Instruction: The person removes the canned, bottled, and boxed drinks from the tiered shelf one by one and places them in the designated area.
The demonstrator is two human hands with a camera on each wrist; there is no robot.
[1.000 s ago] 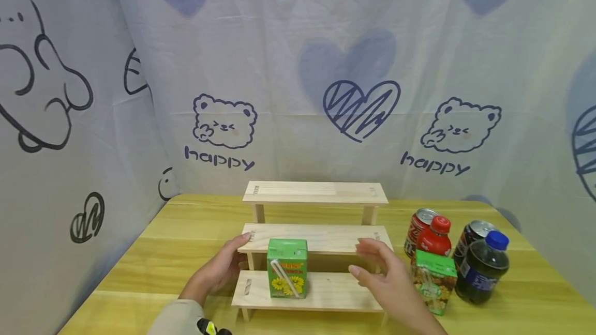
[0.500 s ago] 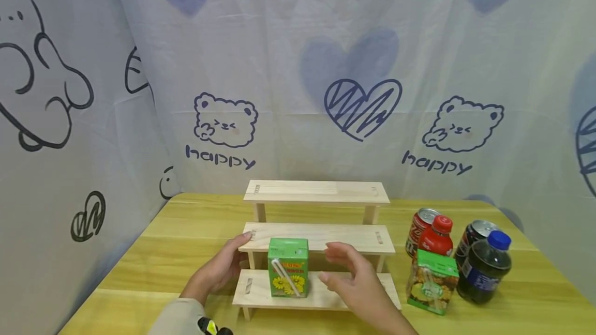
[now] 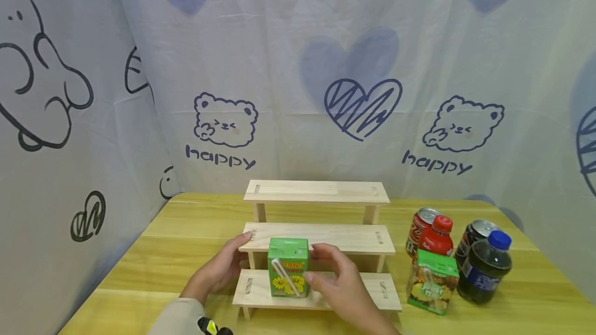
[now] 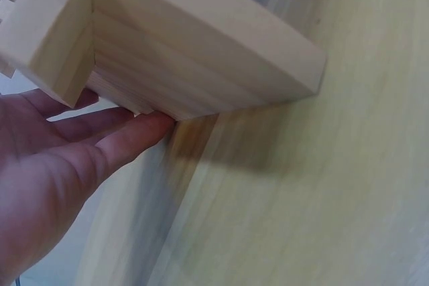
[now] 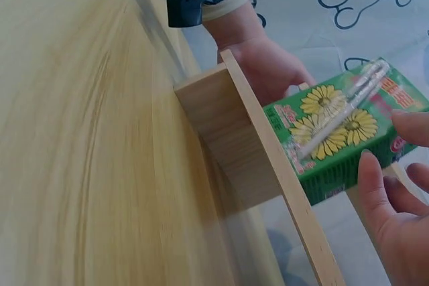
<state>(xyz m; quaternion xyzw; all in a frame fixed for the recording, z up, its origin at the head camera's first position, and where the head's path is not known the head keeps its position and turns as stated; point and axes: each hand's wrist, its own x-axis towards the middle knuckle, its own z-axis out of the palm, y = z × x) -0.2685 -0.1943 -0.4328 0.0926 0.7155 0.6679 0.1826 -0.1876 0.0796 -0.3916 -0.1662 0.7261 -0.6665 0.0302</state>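
Observation:
A green drink carton (image 3: 288,268) with yellow flowers and a straw on its front stands upright on the lowest step of a three-tier wooden shelf (image 3: 344,237). My right hand (image 3: 342,288) is at the carton's right side, thumb and fingers spread. In the right wrist view, the right fingertips (image 5: 371,165) touch or nearly touch that side, not wrapped round it. My left hand (image 3: 221,265) grips the left end of the middle step, thumb on top. The left wrist view shows the left fingers (image 4: 137,140) against the wooden end; part of this hand is hidden under the step.
On the table's right side stand a second green carton (image 3: 433,283), a red bottle (image 3: 436,239), a red can (image 3: 416,234), a dark can (image 3: 470,242) and a dark drink bottle with a blue cap (image 3: 486,270). A printed cloth (image 3: 288,169) hangs behind the shelf.
My right hand has moved left across the lowest step, from beside the second carton to the flowered carton's right side. My left hand and the flowered carton look unmoved.

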